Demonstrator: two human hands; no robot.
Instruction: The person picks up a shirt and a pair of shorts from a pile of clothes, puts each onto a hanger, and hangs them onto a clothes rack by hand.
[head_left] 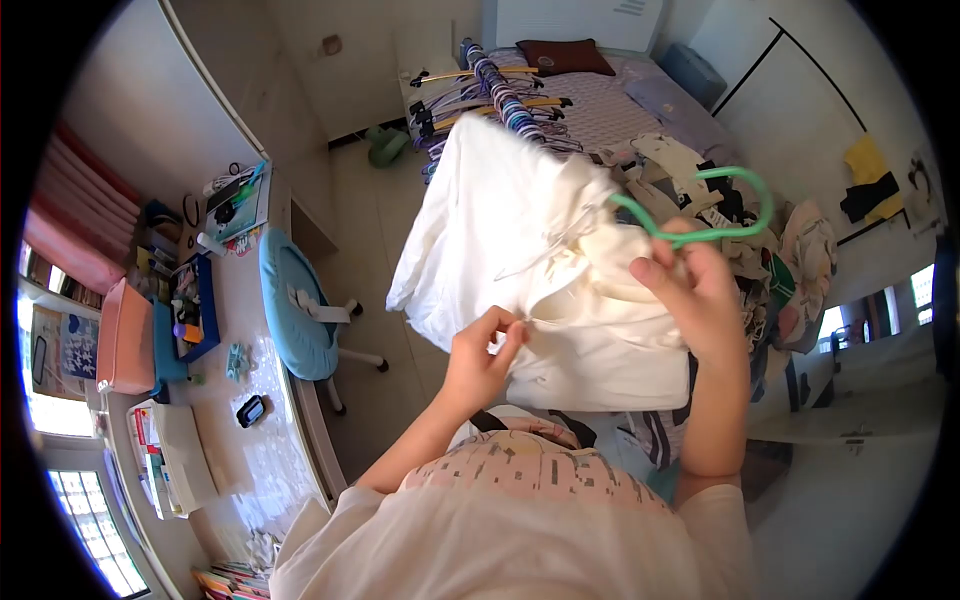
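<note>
A white garment point(480, 215) is spread out in front of me, its left part raised toward the rack. My right hand point(700, 295) is closed round the base of the green hanger's hook, at the garment's upper right. The green hanger point(735, 232) has its hook pointing right, and part of it runs under the cloth. My left hand point(485, 350) pinches the garment's front edge near the middle with thumb and forefinger. Whether the fingertips also hold a button or tie is too small to tell.
A rack of hangers point(505, 100) stands ahead, before a bed point(590, 115). Piled clothes point(790, 270) lie on the right. A blue chair point(295, 305) and a cluttered desk point(240, 470) are on the left. Green slippers point(387, 146) rest on the floor.
</note>
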